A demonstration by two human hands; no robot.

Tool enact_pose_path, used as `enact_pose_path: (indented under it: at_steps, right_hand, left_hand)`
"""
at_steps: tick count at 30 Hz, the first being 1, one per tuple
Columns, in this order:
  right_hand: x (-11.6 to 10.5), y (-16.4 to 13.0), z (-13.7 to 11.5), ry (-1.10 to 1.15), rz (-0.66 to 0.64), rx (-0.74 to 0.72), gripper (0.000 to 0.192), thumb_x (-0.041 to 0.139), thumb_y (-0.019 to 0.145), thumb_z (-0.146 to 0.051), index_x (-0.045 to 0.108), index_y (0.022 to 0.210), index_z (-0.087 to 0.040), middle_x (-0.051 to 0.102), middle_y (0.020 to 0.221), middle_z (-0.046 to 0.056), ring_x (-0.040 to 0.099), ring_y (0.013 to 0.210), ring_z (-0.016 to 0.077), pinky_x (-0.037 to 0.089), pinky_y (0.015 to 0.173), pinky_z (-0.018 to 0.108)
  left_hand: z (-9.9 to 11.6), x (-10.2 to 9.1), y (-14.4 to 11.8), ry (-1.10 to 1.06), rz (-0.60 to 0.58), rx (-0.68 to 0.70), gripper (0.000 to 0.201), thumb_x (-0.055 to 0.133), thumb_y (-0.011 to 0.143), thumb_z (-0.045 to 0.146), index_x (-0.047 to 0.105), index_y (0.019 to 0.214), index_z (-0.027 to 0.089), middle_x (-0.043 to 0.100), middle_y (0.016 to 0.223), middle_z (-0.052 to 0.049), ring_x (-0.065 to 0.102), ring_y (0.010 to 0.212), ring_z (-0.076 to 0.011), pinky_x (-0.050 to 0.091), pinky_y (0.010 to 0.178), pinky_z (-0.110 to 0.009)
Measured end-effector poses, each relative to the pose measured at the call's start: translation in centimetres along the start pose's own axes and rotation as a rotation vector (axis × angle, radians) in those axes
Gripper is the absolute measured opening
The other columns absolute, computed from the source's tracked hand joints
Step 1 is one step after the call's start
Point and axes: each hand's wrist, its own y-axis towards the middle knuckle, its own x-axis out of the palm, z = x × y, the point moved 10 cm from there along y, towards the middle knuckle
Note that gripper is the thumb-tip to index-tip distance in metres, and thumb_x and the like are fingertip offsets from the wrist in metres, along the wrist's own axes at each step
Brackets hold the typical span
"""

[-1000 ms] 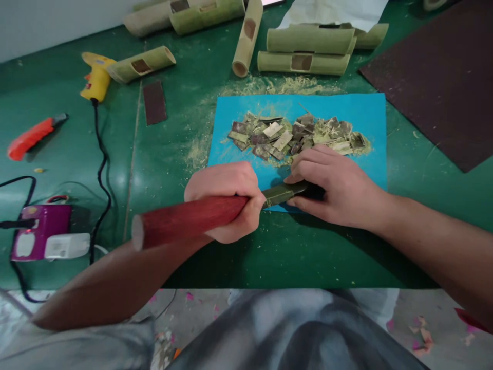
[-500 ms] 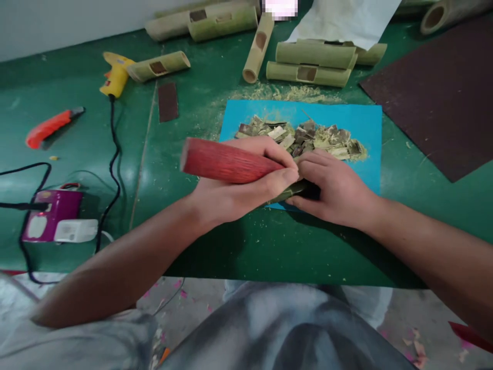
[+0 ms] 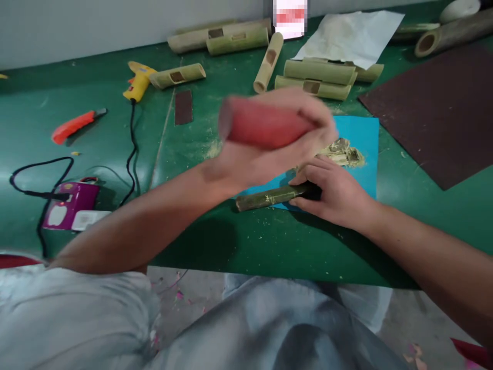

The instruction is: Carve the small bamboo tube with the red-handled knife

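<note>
My left hand (image 3: 250,164) is closed around a thick red wooden-handled tool (image 3: 265,126) and is raised over the blue sheet (image 3: 365,180). Motion smears the hand, and the tool's working end is hidden beyond it. Below, my right hand (image 3: 333,187) grips a narrow dark-green bamboo piece (image 3: 265,198), which lies across the sheet's near edge with its left end sticking out. Pale scrape marks show on the bamboo. Behind my right hand, bamboo chips (image 3: 344,151) and shavings are heaped on the sheet, partly covered by my left hand.
Several cut bamboo tubes (image 3: 319,72) lie at the back, near a white paper (image 3: 346,38). Leftward are a yellow glue gun (image 3: 138,82), an orange utility knife (image 3: 77,126), and a purple power box (image 3: 69,205) with cords. A dark brown sheet (image 3: 431,113) covers the right side.
My left hand has lifted with the red-handled tool, up and away from the bamboo, uncovering its left part. My right hand stays on the bamboo. The view has shifted slightly.
</note>
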Motion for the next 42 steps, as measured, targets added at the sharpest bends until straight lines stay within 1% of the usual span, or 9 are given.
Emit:
enact_pose_path:
  at_steps: [2,5,9,14,18,27,31,36,42]
  right_hand:
    - [0.2,0.0,0.1,0.001,-0.02,0.014,0.015,0.076,0.085,-0.028,0.066,0.095,-0.022,0.07,0.095,0.007,0.06,0.093,0.026,0.046,0.082,0.039]
    - [0.3,0.0,0.0,0.012,-0.046,0.013,0.013,0.075,0.087,-0.029,0.066,0.094,-0.023,0.069,0.095,0.007,0.06,0.092,0.026,0.046,0.081,0.04]
    - [0.2,0.0,0.0,-0.018,-0.031,0.014,0.015,0.076,0.086,-0.029,0.067,0.096,-0.023,0.07,0.097,0.008,0.061,0.093,0.0268,0.046,0.081,0.041]
    - [0.4,-0.1,0.1,-0.039,-0.041,0.02,0.014,0.075,0.087,-0.029,0.067,0.096,-0.023,0.07,0.097,0.008,0.062,0.094,0.0261,0.048,0.081,0.04]
    - [0.2,-0.2,-0.1,-0.031,-0.031,0.003,0.012,0.073,0.088,-0.028,0.067,0.097,-0.023,0.071,0.097,0.008,0.062,0.093,0.026,0.048,0.081,0.041]
    - [0.2,0.0,-0.3,-0.024,-0.064,0.003,0.01,0.07,0.091,-0.029,0.067,0.097,-0.022,0.071,0.098,0.009,0.063,0.094,0.0274,0.049,0.082,0.042]
    - [0.4,0.0,-0.2,-0.016,-0.065,0.007,0.01,0.071,0.091,-0.031,0.067,0.096,-0.023,0.07,0.097,0.008,0.063,0.094,0.0268,0.048,0.083,0.042]
    - [0.5,0.1,-0.7,-0.004,-0.071,-0.033,0.01,0.07,0.091,-0.029,0.067,0.098,-0.021,0.071,0.1,0.011,0.064,0.097,0.0298,0.048,0.082,0.044]
    - [0.6,0.0,-0.9,-0.04,-0.088,-0.053,0.008,0.067,0.094,-0.028,0.066,0.097,-0.021,0.071,0.1,0.011,0.063,0.095,0.028,0.048,0.081,0.042]
  left_hand:
    - [0.5,-0.8,-2.1,0.089,-0.068,0.027,0.009,0.073,0.093,0.031,0.075,0.084,0.03,0.08,0.09,0.001,0.075,0.086,-0.0196,0.065,0.089,-0.039]
    - [0.3,-1.6,-5.2,0.095,-0.076,-0.015,0.005,0.076,0.092,0.035,0.077,0.092,0.03,0.082,0.092,-0.001,0.076,0.082,-0.0194,0.065,0.083,-0.037]
    - [-1.9,-0.6,-7.4,0.075,-0.097,-0.099,0.004,0.076,0.09,0.031,0.078,0.089,0.028,0.083,0.089,-0.001,0.078,0.077,-0.0186,0.066,0.076,-0.033]
    - [-3.1,0.2,-7.6,0.03,-0.102,-0.101,0.006,0.077,0.09,0.031,0.078,0.09,0.025,0.084,0.091,-0.003,0.079,0.078,-0.0186,0.068,0.077,-0.032]
    - [-2.9,0.6,-7.8,0.03,-0.159,-0.097,0.008,0.081,0.089,0.03,0.078,0.094,0.024,0.084,0.095,-0.005,0.08,0.083,-0.0191,0.068,0.081,-0.032]
    - [-2.7,0.4,-7.6,0.038,-0.155,-0.065,0.009,0.081,0.089,0.029,0.077,0.096,0.024,0.084,0.095,-0.004,0.079,0.085,-0.0173,0.066,0.082,-0.03]
    - [-2.3,0.4,-7.7,0.052,-0.168,0.018,0.009,0.079,0.089,0.027,0.076,0.098,0.026,0.083,0.092,-0.004,0.078,0.08,-0.0166,0.066,0.076,-0.029]
    - [-1.5,0.7,-8.1,0.109,-0.126,0.147,0.013,0.071,0.087,0.017,0.072,0.096,0.026,0.08,0.085,-0.002,0.076,0.073,-0.0141,0.061,0.063,-0.024]
    - [-1.2,-0.1,-8.5,0.095,-0.014,0.143,0.009,0.068,0.085,0.016,0.068,0.084,0.024,0.075,0.071,0.0,0.069,0.06,-0.0127,0.057,0.058,-0.024]
